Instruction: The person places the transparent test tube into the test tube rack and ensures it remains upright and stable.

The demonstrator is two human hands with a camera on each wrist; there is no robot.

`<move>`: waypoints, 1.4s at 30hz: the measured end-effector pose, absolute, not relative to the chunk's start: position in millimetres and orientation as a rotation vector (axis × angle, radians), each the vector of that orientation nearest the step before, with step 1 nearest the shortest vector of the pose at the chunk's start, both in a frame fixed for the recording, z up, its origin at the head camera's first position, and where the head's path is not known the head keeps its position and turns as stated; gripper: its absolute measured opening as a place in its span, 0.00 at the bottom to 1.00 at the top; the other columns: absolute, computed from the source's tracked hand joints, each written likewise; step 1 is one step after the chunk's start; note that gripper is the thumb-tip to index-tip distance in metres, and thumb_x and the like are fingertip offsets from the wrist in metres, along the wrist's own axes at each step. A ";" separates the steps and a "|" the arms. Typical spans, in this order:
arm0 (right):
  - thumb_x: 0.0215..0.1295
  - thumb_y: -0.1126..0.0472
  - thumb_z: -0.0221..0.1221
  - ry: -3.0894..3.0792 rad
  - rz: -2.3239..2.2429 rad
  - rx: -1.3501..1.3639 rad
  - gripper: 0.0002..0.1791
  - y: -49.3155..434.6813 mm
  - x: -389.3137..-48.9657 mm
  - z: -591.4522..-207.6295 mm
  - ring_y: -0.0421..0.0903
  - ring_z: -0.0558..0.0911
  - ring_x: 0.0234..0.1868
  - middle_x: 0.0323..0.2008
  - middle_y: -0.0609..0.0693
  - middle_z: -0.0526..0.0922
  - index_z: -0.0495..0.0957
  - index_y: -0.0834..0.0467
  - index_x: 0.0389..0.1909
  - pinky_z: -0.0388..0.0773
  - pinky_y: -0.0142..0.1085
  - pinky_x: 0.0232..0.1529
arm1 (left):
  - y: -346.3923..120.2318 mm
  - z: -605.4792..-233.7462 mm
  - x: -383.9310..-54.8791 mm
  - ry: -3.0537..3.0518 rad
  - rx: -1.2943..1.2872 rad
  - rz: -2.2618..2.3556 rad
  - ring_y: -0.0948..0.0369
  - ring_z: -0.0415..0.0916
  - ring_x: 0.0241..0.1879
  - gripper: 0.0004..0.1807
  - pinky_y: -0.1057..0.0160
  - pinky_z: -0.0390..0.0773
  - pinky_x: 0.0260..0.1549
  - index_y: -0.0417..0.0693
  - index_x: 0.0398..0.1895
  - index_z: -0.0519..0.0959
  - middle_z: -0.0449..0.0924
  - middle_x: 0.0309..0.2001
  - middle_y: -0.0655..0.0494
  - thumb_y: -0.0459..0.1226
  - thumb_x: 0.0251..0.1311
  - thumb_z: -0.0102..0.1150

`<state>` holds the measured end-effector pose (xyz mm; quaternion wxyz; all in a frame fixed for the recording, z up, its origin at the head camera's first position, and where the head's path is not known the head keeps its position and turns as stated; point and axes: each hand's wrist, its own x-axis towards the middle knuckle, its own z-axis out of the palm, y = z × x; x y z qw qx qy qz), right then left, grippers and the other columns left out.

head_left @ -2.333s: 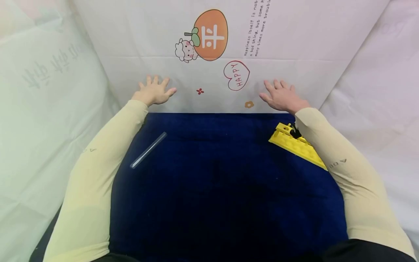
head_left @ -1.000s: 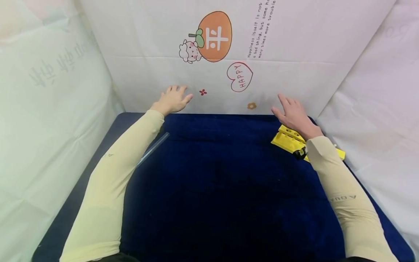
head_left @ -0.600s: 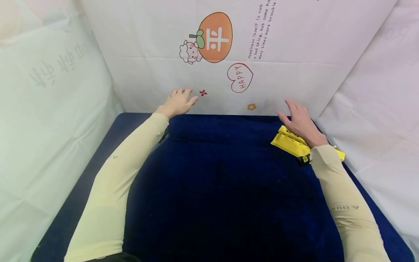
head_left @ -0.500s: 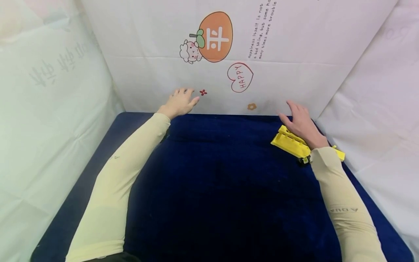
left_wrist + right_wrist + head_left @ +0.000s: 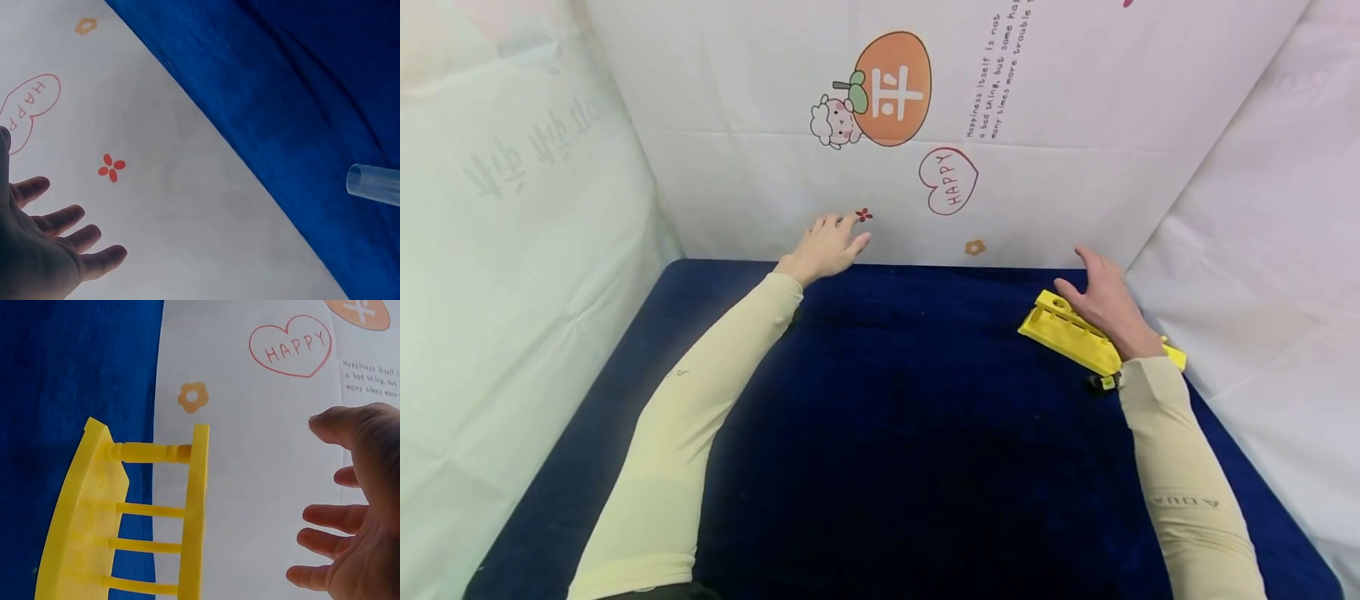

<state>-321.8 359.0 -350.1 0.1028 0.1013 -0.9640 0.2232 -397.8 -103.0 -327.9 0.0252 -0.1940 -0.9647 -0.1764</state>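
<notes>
My left hand (image 5: 823, 248) hovers over the back edge of the blue cloth, its fingers spread and holding nothing. In the left wrist view a clear test tube (image 5: 378, 184) shows its open end on the cloth; the left forearm hides it in the head view. At the right, a yellow test tube rack (image 5: 1067, 340) with holes along its top and thin pegs lies on the cloth. My right hand (image 5: 1108, 296) is above the rack's far side, fingers loosely extended, with nothing in it. Part of the rack is hidden under that wrist.
Dark blue cloth (image 5: 887, 450) covers the table. A white printed sheet (image 5: 737, 167) rises behind it, and white sheets stand at the left (image 5: 512, 292) and right (image 5: 1277, 275). A small black wrist camera (image 5: 1101, 383) sticks out beside the right sleeve.
Both hands have drawn back from the white sheet, the left one rightward, the right one toward me over the rack. The left forearm has come to cover the test tube in the head view.
</notes>
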 end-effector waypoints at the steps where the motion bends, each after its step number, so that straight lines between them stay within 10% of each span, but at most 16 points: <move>1: 0.73 0.45 0.51 -2.845 0.657 0.295 0.42 360.2 -321.4 -350.5 0.72 0.52 0.72 0.73 0.71 0.52 0.44 0.61 0.78 0.51 0.67 0.67 | -102.3 -328.9 -397.7 -2.980 -0.594 -0.550 0.43 0.48 0.76 0.37 0.38 0.53 0.71 0.53 0.77 0.51 0.52 0.75 0.41 0.61 0.73 0.30; 26: 0.71 0.49 0.55 -2.830 0.682 0.125 0.43 389.3 -304.3 -359.1 0.75 0.57 0.68 0.71 0.75 0.55 0.47 0.66 0.76 0.56 0.69 0.63 | -84.7 -360.5 -389.7 -2.931 -0.649 -0.718 0.44 0.52 0.74 0.35 0.44 0.55 0.72 0.49 0.77 0.54 0.55 0.75 0.41 0.59 0.75 0.29; 42: 0.67 0.34 0.51 -2.995 0.753 0.017 0.54 414.0 -293.7 -353.7 0.76 0.53 0.69 0.72 0.76 0.49 0.38 0.61 0.78 0.55 0.72 0.61 | -72.6 -371.3 -386.0 -2.900 -0.673 -0.822 0.47 0.54 0.74 0.34 0.47 0.58 0.71 0.51 0.76 0.56 0.57 0.74 0.46 0.58 0.75 0.30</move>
